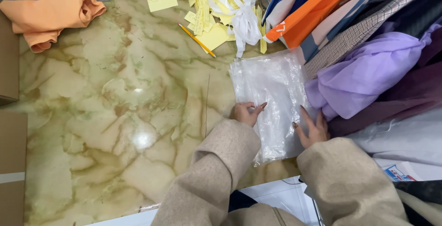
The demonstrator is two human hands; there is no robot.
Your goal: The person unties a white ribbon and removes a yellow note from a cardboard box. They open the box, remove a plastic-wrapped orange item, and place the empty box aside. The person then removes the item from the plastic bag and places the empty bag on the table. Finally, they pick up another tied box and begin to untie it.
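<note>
A stack of clear plastic bags [269,92] lies flat on the green-and-cream marbled floor [115,106]. My left hand [246,113] pinches the left edge of the top bag between thumb and fingers. Flat on the bags' right edge lies my right hand [313,128], fingers spread, touching a lilac cloth [363,76]. Both arms wear beige coat sleeves.
A pile of folded fabrics [350,14] in orange, blue, checked and purple fills the right side. Yellow paper notes [207,12], white ribbon strips [241,9] and a pencil [197,40] lie at the top. An orange cloth [50,16] sits top left; brown cardboard [9,65] lines the left edge.
</note>
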